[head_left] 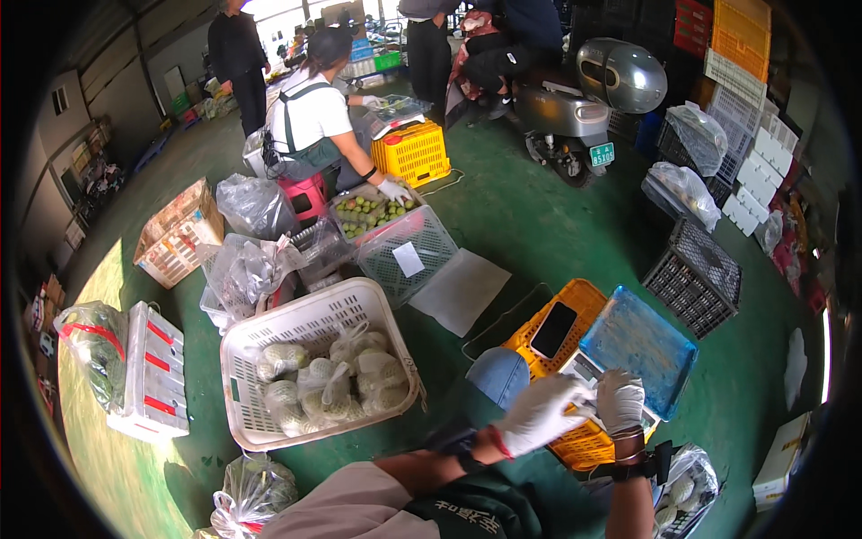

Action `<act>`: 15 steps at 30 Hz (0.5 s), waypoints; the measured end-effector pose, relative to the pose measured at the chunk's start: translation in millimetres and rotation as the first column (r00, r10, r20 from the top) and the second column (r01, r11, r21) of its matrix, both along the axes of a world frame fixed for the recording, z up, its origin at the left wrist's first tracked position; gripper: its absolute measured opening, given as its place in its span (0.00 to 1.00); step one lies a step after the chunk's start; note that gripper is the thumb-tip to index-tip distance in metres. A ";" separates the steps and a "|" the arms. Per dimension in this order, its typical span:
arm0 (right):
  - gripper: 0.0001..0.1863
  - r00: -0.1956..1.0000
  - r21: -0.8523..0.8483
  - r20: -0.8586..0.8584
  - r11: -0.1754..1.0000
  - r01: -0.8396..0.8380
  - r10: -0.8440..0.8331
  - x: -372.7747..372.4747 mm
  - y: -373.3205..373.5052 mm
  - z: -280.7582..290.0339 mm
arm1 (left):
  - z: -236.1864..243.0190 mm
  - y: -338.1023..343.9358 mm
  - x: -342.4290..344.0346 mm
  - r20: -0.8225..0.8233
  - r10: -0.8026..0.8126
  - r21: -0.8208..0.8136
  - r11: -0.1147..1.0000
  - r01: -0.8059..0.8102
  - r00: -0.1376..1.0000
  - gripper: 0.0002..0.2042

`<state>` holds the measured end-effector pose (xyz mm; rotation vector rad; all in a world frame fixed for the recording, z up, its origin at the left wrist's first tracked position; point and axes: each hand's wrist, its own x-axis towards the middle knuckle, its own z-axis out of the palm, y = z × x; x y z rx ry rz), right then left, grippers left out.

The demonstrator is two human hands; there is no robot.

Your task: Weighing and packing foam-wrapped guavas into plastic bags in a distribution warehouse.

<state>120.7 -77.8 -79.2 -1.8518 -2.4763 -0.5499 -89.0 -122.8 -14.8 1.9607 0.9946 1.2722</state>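
Gloved hands [584, 409] over orange crate [575, 310]

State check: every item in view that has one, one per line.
Left hand, white glove: touching the scale's front.
Right hand, white glove: resting on the scale's front edge.
Blue flat scale tray: empty.
Black phone: screen dark, lying on the orange plastic crate.
White plastic basket: partly filled with bagged pale produce.
Grey mesh crate: tipped on its side.
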 end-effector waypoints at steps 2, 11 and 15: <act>0.04 1.000 0.000 0.001 1.000 -0.029 0.029 11.0 -14.4 -8.0 | 14.8 1.7 53.8 0.049 -0.094 0.183 0.980 0.084 0.994 0.21; 0.06 0.991 0.065 -0.130 0.997 -0.031 0.039 47.0 -21.5 -9.0 | 13.1 8.7 73.3 0.019 -0.222 -0.111 0.969 0.223 0.975 0.12; 0.09 0.945 -0.123 -0.286 0.984 0.129 -0.160 48.9 -15.4 5.1 | -8.7 -10.0 76.4 -0.058 -0.280 -0.204 0.943 0.263 0.958 0.10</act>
